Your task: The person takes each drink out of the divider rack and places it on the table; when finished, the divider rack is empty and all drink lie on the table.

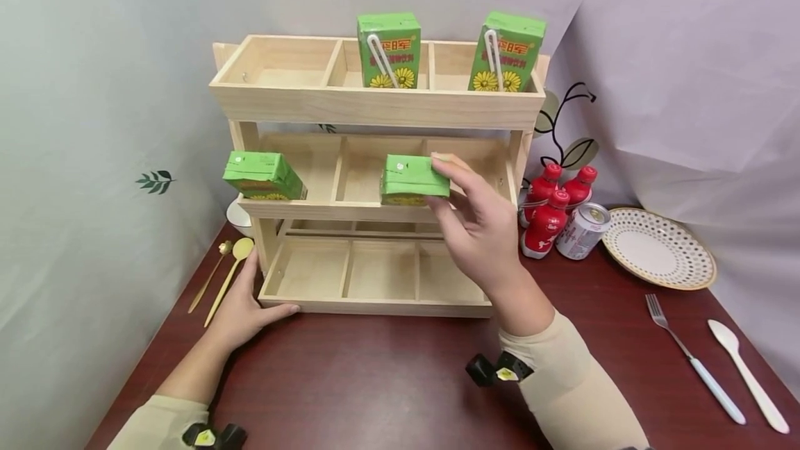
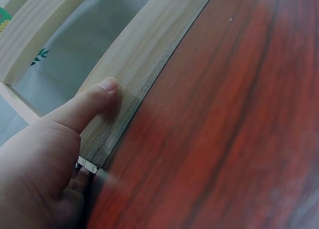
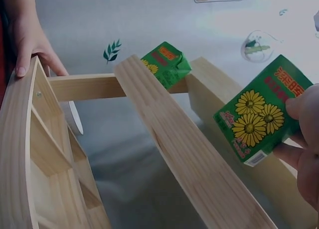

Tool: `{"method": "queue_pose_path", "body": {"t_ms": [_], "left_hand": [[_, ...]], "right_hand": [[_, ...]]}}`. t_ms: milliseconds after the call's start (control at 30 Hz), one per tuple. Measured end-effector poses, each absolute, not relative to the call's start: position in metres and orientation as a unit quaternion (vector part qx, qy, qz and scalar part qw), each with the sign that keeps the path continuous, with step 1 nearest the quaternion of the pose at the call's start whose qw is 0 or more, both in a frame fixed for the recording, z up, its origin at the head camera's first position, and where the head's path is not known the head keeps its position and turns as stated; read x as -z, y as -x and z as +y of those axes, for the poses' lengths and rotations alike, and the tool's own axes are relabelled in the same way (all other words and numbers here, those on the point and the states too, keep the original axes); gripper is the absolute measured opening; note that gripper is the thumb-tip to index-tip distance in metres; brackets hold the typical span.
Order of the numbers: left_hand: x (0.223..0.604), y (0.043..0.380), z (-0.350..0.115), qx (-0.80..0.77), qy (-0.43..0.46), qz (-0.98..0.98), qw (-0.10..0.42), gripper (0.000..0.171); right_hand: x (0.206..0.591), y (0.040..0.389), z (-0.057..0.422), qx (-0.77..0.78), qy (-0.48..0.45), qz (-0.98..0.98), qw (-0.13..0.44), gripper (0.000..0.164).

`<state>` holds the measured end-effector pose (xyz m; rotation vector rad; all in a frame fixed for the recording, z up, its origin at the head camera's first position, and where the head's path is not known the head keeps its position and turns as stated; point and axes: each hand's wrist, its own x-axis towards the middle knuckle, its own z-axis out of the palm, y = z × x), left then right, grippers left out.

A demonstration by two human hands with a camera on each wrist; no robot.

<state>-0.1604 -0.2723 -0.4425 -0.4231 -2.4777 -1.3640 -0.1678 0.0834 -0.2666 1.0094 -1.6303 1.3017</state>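
My right hand [image 1: 481, 228] pinches a green drink carton [image 1: 415, 179] by its right side, thumb below and fingers on top. It is in front of the middle tier of a three-tier wooden rack [image 1: 375, 104]; in the right wrist view its face shows yellow flowers. My left hand [image 1: 240, 307] grips the lower left corner of the rack, thumb on the front board [image 2: 144, 54] and fingers round the end, partly hidden. Another carton [image 1: 265, 176] leans in the middle tier's left compartment. On the top tier, cartons with straws stand in the middle [image 1: 390, 51] and right [image 1: 507, 53] compartments.
Right of the rack stand red bottles [image 1: 545, 224], a can [image 1: 584, 231] and a dotted plate [image 1: 656, 248]. A fork [image 1: 694, 360] and a white knife-like utensil [image 1: 750, 373] lie nearer. Gold spoons [image 1: 242, 250] and a white bowl [image 1: 239, 217] are at the left.
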Motion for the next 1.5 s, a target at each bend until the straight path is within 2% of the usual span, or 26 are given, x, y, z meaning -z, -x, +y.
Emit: {"method": "queue_pose_path", "body": {"t_ms": [233,800,1200,1500], "left_hand": [[0.442,0.159,-0.272,0.466,0.141,-0.863,0.139,0.127],[0.441,0.16,-0.271,0.46,0.142,-0.865,0.143,0.127],[0.442,0.159,-0.272,0.459,0.134,-0.867,0.141,0.128],[0.451,0.164,-0.278,0.468,0.138,-0.861,0.141,0.13]], "right_hand": [[0.269,0.159,0.093,-0.497,-0.407,-0.65,0.406,0.042],[0.302,0.15,0.134,-0.551,-0.382,-0.615,0.415,0.048],[0.326,0.149,0.174,-0.524,-0.353,-0.648,0.425,0.046],[0.35,0.153,0.212,-0.462,-0.303,-0.705,0.444,0.052]]}}
